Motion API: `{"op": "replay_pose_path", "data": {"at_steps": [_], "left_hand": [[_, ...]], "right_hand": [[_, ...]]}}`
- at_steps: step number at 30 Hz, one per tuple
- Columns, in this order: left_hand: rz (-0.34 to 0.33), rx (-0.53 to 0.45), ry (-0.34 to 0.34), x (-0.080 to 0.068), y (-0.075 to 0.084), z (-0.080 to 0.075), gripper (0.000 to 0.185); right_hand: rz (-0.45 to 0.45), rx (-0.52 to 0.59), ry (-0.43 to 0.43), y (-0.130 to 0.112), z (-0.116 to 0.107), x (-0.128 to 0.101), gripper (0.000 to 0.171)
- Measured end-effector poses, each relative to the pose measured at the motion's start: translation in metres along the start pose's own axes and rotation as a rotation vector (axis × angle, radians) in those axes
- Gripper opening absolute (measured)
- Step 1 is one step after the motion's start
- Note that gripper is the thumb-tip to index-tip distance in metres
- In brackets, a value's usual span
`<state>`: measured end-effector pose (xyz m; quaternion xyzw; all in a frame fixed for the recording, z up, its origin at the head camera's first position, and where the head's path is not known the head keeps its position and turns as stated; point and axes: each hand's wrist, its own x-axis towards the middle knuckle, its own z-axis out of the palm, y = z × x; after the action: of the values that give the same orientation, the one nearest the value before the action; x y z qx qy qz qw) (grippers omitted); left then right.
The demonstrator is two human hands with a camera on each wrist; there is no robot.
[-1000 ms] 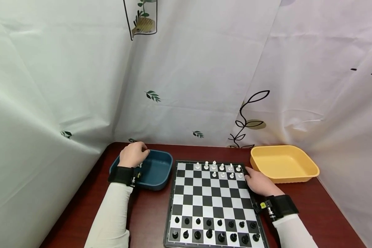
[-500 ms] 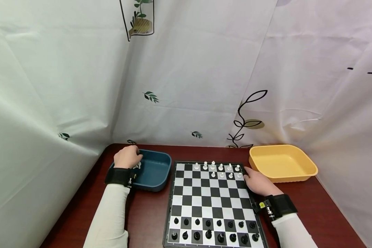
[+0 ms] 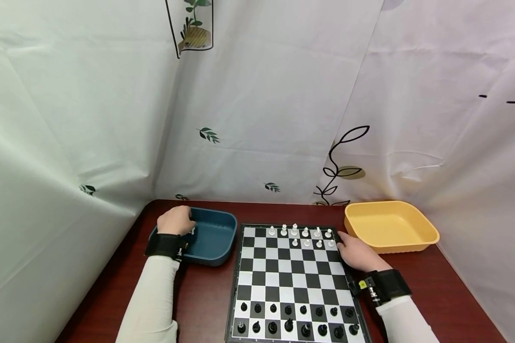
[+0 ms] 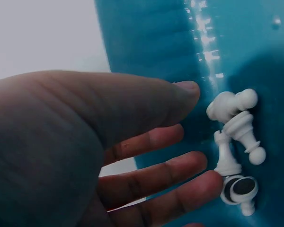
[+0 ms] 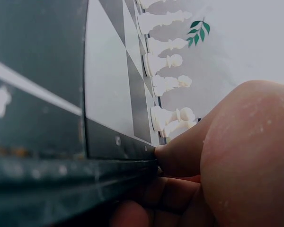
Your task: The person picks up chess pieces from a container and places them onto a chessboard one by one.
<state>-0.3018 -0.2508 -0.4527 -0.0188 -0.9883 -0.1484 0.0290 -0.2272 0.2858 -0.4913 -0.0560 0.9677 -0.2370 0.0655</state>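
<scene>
My left hand (image 3: 175,221) is down in the blue tray (image 3: 216,234) left of the board. In the left wrist view its thumb and fingers are apart with nothing between them, and a fingertip reaches a white rook (image 4: 225,153). Beside that lie several white pawns (image 4: 240,126), tipped over. My right hand (image 3: 358,251) grips the far right edge of the chessboard (image 3: 272,265), thumb at the top rim and fingers curled below. White pieces (image 3: 294,229) stand along the board's far side; two full rows of black pieces (image 3: 289,325) line the near side.
A yellow tray (image 3: 392,226) stands at the back right, just beyond my right hand. Everything rests on a dark red-brown table (image 3: 201,300). A pale patterned cloth (image 3: 257,105) hangs close behind and around the table.
My left hand has shifted slightly left and lower into the blue tray, and the white pieces there are now mostly covered in the head view. My right hand keeps its place on the board.
</scene>
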Motion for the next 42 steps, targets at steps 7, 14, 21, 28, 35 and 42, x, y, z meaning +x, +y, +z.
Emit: {"op": "replay_pose_path", "data": {"at_steps": [7,14,21,28,35,42], "left_hand": [[-0.101,0.068,-0.020,-0.004,0.001,-0.007,0.021],[-0.163,0.082,-0.089,-0.003,-0.002,-0.004,0.007],[-0.169,0.043,-0.084,-0.003,-0.005,0.000,0.010],[-0.146,0.022,-0.060,-0.001,-0.007,0.006,0.008],[-0.140,0.023,-0.061,-0.001,-0.006,0.007,0.007],[-0.130,0.011,-0.056,-0.004,-0.005,0.004,0.007]], "right_hand": [[-0.010,0.001,0.003,-0.001,0.001,0.000,0.053],[-0.020,-0.009,0.014,0.001,0.001,0.000,0.053],[-0.022,-0.009,0.022,0.000,0.001,-0.001,0.053],[-0.024,-0.012,0.021,-0.001,0.001,-0.002,0.053],[-0.024,-0.011,0.021,0.001,0.001,0.000,0.052],[-0.021,-0.009,0.018,0.002,0.002,0.001,0.053]]}}
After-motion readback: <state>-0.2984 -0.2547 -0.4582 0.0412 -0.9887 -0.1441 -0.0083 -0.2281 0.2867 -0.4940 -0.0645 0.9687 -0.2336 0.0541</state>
